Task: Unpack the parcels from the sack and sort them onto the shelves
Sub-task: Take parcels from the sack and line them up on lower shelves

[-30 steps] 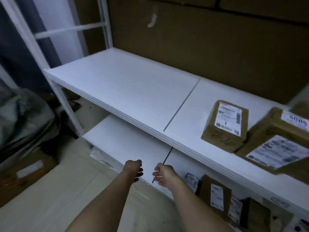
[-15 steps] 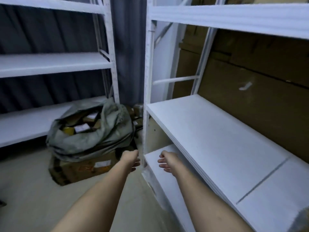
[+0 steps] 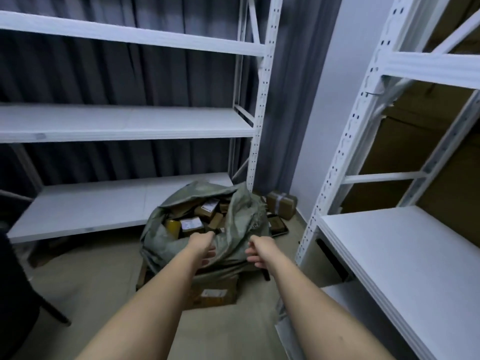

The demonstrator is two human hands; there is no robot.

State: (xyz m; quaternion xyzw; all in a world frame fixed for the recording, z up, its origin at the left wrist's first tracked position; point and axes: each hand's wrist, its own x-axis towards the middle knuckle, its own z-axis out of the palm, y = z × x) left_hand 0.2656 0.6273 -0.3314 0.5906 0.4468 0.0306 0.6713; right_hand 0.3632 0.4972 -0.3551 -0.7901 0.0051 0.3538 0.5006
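Room: grey curtain [image 3: 130, 81] behind white metal shelving [image 3: 124, 126]; pale floor.
Right shelf [image 3: 405, 258]: smooth white board, bare where visible.
Sack [image 3: 233, 229]: crumpled grey-green woven fabric, mouth open upward, standing on the floor against the lower shelf's front edge.
Parcels [image 3: 192, 224]: brown cardboard boxes, white labels, heaped inside the sack.
Left hand [image 3: 202, 245]: empty, fingers loose, at the sack's near rim, nearest the parcels.
Right hand [image 3: 259, 252]: empty, fingers loose, just beside the rim.

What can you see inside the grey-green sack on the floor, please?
The sack is open and holds brown cardboard parcels, several with white labels, and one yellow packet. Whatever lies deeper is covered.
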